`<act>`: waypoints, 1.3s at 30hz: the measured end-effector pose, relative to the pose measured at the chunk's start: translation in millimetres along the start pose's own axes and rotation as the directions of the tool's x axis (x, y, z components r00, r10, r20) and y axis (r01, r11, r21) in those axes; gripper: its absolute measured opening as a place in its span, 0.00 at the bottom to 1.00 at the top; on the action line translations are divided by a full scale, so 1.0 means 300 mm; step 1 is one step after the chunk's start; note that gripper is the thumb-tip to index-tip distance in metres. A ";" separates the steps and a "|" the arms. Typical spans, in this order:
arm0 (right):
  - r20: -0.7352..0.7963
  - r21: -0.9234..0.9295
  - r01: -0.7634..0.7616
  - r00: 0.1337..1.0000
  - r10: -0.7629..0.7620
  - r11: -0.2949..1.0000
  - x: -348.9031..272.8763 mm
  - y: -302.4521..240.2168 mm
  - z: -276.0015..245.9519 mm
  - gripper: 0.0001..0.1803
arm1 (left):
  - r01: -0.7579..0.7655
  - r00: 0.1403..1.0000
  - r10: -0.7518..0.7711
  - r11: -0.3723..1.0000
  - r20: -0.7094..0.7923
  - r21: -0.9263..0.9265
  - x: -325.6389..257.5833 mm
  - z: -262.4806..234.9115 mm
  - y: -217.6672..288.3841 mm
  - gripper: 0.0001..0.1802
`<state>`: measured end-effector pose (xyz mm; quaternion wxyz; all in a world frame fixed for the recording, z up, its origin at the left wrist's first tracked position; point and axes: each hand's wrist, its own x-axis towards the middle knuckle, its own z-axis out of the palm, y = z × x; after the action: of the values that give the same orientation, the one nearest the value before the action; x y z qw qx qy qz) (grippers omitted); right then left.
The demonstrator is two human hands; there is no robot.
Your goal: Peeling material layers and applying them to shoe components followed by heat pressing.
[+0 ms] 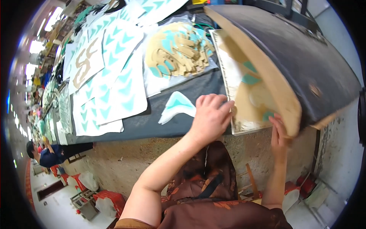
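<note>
My left hand (212,115) is over the left rim of a shallow tray-like frame (244,128), its fingers curled in; whatever they pinch is hidden. Beside it on the dark table lies a small stack of white chevron-shaped pieces (177,105) with teal middles. At the near corner of a raised lid (293,57), dark on top with a tan edge, my right hand (280,129) is closed on the lid's edge, somewhat blurred. Under the lid, the frame holds a tan surface with teal patches (251,78), partly covered by the lid.
A heap of tan and teal cut pieces (179,49) lies on clear plastic. White sheets printed with teal chevrons (122,82) spread leftward, one bearing tan curved shapes (85,61). Another person (53,154) is farther left. Red-covered stools (108,202) stand on the floor.
</note>
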<state>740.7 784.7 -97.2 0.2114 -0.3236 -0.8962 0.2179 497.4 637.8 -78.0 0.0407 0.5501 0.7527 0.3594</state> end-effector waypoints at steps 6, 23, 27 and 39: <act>0.155 0.626 0.039 0.973 -0.173 0.779 0.120 -0.499 0.219 0.11 | 0.591 0.610 -0.791 0.496 -0.050 -0.637 0.029 -0.238 -0.613 0.23; 0.480 0.699 -0.383 0.877 0.001 0.603 0.354 -0.752 0.757 0.10 | 0.764 0.376 -0.853 0.064 0.363 -0.642 0.152 -0.427 -0.997 0.18; 0.353 0.652 -0.317 0.931 0.094 0.689 0.559 -0.737 0.780 0.12 | 0.784 0.429 -0.841 0.165 0.330 -0.599 0.171 -0.428 -1.003 0.12; 0.351 0.627 -0.132 0.928 -0.127 0.767 0.978 -0.755 0.776 0.25 | 0.591 0.717 -0.453 -0.008 0.530 -0.807 0.157 -0.548 -1.008 0.23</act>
<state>303.4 765.2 -98.0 0.1341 -0.1855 -0.7905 0.5681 162.3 555.3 -118.0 0.5377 0.1023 0.5133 0.6610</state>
